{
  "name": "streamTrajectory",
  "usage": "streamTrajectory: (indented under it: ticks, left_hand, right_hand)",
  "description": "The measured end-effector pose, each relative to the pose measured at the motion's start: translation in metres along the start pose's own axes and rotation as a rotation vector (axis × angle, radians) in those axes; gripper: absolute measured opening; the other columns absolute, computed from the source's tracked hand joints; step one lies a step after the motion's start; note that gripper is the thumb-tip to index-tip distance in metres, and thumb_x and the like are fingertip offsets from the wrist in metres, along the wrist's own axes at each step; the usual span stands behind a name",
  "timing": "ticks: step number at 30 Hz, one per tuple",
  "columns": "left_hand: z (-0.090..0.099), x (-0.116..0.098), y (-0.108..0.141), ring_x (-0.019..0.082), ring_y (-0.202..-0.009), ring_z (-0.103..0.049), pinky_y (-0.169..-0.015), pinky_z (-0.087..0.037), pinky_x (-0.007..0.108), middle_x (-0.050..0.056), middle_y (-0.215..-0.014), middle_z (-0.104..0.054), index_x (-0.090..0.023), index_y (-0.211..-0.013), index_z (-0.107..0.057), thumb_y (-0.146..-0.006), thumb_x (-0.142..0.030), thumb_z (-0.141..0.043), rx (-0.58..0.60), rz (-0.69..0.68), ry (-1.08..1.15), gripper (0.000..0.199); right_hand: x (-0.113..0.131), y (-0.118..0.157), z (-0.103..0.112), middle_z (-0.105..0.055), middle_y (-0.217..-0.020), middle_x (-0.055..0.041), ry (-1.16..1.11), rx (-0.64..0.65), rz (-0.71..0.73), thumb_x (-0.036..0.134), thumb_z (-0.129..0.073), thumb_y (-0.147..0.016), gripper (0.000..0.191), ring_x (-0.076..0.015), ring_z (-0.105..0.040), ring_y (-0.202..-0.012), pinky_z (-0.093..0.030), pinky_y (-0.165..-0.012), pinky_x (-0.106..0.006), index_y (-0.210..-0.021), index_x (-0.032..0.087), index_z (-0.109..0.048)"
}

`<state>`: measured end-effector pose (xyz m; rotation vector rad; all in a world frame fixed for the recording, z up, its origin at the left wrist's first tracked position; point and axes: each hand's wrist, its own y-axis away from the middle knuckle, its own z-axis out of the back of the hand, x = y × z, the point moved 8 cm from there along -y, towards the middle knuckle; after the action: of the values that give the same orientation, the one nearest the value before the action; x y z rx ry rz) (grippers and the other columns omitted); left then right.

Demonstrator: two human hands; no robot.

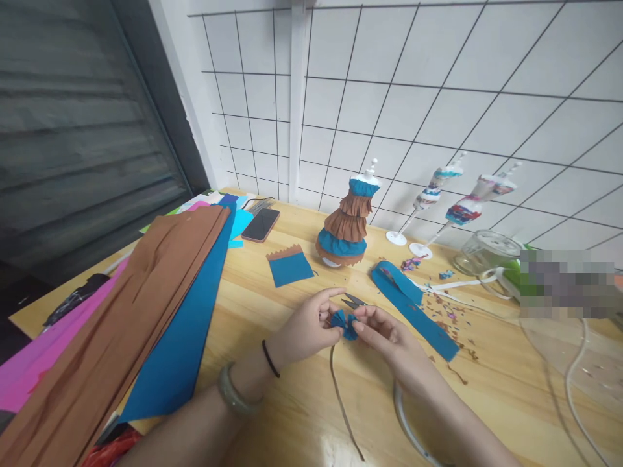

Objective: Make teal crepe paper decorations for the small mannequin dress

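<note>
Head view: left hand and right hand pinch opposite ends of a blue pleated bow between thumbs and fingers, over the table, presumably so its folds stay gathered, with scissors lying just beyond the hands, probably for easy reach.

1. Just one head-worn cam, looking forward and kinda down over the tabletop.
2. Pretty close in, fingers around mid-view, gridded wall at the far side.
</note>
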<state>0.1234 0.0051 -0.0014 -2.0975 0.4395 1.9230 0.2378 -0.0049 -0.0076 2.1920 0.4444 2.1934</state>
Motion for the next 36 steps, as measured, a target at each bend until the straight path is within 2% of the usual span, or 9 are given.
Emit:
streamTrajectory:
  ticks: [7, 11, 16, 19, 23, 28, 33, 36]
  left_hand:
    - [0.0, 0.001, 0.0, 0.008, -0.066, -0.049, -0.061, -0.04, 0.021, 0.0, -0.078, -0.052, -0.016, -0.121, -0.042, -0.062, -0.003, -0.056, 0.006, -0.012, -0.033, 0.062]
    - [0.002, 0.002, 0.0, 0.01, -0.069, -0.052, -0.064, -0.041, 0.022, -0.001, -0.077, -0.053, -0.016, -0.124, -0.037, -0.063, -0.005, -0.058, 0.008, 0.025, 0.006, 0.066]
    - [-0.006, 0.005, 0.002, 0.014, -0.076, -0.056, -0.07, -0.042, 0.027, 0.004, -0.08, -0.059, -0.011, -0.129, -0.029, -0.063, -0.006, -0.059, 0.091, 0.103, 0.101, 0.072]
    - [-0.009, 0.007, 0.003, 0.014, -0.073, -0.056, -0.067, -0.041, 0.027, 0.004, -0.081, -0.06, -0.013, -0.129, -0.03, -0.063, -0.006, -0.06, 0.129, 0.108, 0.103, 0.073]
    - [-0.01, 0.01, 0.003, 0.01, -0.063, -0.051, -0.059, -0.038, 0.023, -0.001, -0.07, -0.056, -0.016, -0.129, -0.032, -0.062, -0.008, -0.063, 0.16, 0.095, 0.058, 0.074]
    - [-0.011, 0.011, 0.004, 0.008, -0.062, -0.052, -0.058, -0.039, 0.021, -0.002, -0.073, -0.057, -0.017, -0.128, -0.034, -0.062, -0.009, -0.064, 0.172, 0.095, 0.113, 0.073]
    - [-0.013, 0.011, 0.003, 0.011, -0.07, -0.058, -0.067, -0.044, 0.026, 0.002, -0.082, -0.06, -0.017, -0.128, -0.033, -0.064, -0.009, -0.064, 0.186, 0.112, 0.214, 0.072]
    - [-0.012, 0.012, 0.003, 0.012, -0.066, -0.059, -0.066, -0.047, 0.03, 0.002, -0.08, -0.059, -0.016, -0.128, -0.033, -0.066, -0.012, -0.063, 0.175, 0.145, 0.196, 0.069]
  right_hand:
    - [-0.005, -0.004, 0.002, -0.055, -0.063, 0.0014, 0.036, -0.015, 0.027, 0.04, -0.071, -0.062, 0.025, -0.0145, -0.05, -0.062, -0.04, -0.062, -0.026, -0.068, 0.018, -0.059]
    - [-0.008, -0.004, 0.009, -0.057, -0.067, 0.0, 0.003, -0.043, 0.007, 0.041, -0.069, -0.065, 0.026, -0.0147, -0.053, -0.063, -0.042, -0.059, -0.025, -0.075, 0.018, -0.059]
    - [-0.007, -0.002, 0.008, -0.059, -0.071, -0.0017, -0.041, -0.033, -0.023, 0.043, -0.061, -0.073, 0.026, -0.0137, -0.054, -0.06, -0.043, -0.057, -0.025, -0.081, 0.018, -0.061]
    - [-0.006, -0.001, 0.002, -0.06, -0.066, -0.0019, -0.025, -0.01, -0.031, 0.044, -0.063, -0.071, 0.029, -0.0136, -0.053, -0.057, -0.041, -0.054, -0.025, -0.08, 0.017, -0.064]
    - [-0.003, 0.0, -0.006, -0.062, -0.066, -0.002, -0.019, 0.02, -0.021, 0.042, -0.07, -0.063, 0.028, -0.0153, -0.053, -0.06, -0.041, -0.058, -0.026, -0.073, 0.017, -0.066]
    - [-0.009, -0.001, -0.001, -0.059, -0.06, 0.0009, -0.046, 0.004, -0.028, 0.041, -0.069, -0.065, 0.023, -0.0131, -0.051, -0.056, -0.039, -0.056, -0.025, -0.068, 0.018, -0.064]
    - [-0.011, -0.001, 0.003, -0.06, -0.061, 0.0011, -0.077, 0.013, -0.038, 0.038, -0.067, -0.069, 0.021, -0.0128, -0.053, -0.056, -0.04, -0.055, -0.025, -0.071, 0.018, -0.064]
    - [-0.009, -0.001, 0.0, -0.061, -0.061, 0.0005, -0.085, 0.033, -0.043, 0.037, -0.068, -0.068, 0.02, -0.0134, -0.054, -0.058, -0.041, -0.059, -0.026, -0.068, 0.017, -0.064]
